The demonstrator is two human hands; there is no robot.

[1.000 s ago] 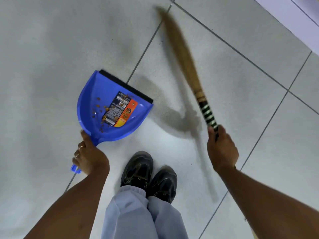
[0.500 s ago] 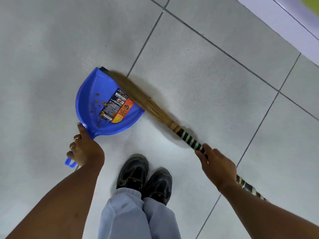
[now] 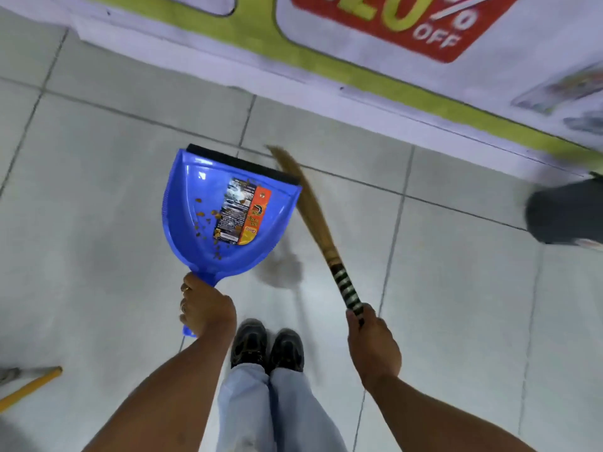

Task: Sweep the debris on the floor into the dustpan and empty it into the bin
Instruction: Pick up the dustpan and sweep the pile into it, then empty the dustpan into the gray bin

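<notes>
A blue dustpan with a black rubber lip and a printed label is held just above the tiled floor, lip pointing away from me. Several small brown bits of debris lie inside it. My left hand grips its handle. My right hand holds the striped handle of a straw broom, whose bristles slant up along the dustpan's right edge, lifted off the floor.
A wall banner with red "20% OFF" print runs across the top. A dark object sits at the right edge. A yellow-tipped stick lies at the lower left. My black shoes stand between my arms.
The broom swept into the dustpan mouth, then swung out to its right side. The dustpan has been turned and raised, and my view has shifted toward the banner.
</notes>
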